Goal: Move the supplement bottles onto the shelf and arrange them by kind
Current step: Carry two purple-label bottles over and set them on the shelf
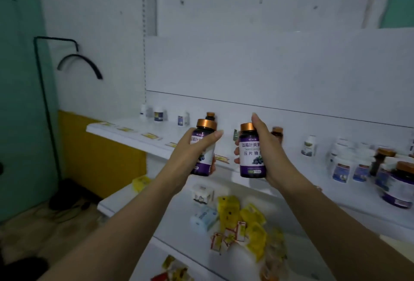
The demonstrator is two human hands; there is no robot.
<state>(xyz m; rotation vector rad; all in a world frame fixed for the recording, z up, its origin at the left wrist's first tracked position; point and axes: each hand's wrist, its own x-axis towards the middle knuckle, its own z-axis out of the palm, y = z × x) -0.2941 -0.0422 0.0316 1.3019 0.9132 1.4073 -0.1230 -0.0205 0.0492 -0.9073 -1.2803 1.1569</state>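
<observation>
My left hand (190, 153) grips a dark bottle with a purple label and copper cap (205, 139), held upright in front of the upper white shelf (125, 133). My right hand (268, 153) holds a matching purple-label bottle (251, 153) beside it, a little lower. Both bottles hover just before the shelf's front edge. Another copper-capped bottle (210, 116) stands on the shelf behind the left one, and a brown one (277, 133) stands behind my right hand. Small white bottles (159, 113) line the shelf's back left.
White bottles with blue labels (341, 168) and a large purple-label jar (401, 184) crowd the shelf's right end. Yellow price tags (151, 136) run along its front edge. The lower shelf (179, 220) carries yellow packets (251, 220) and small boxes. A black stand (44, 101) is at the left.
</observation>
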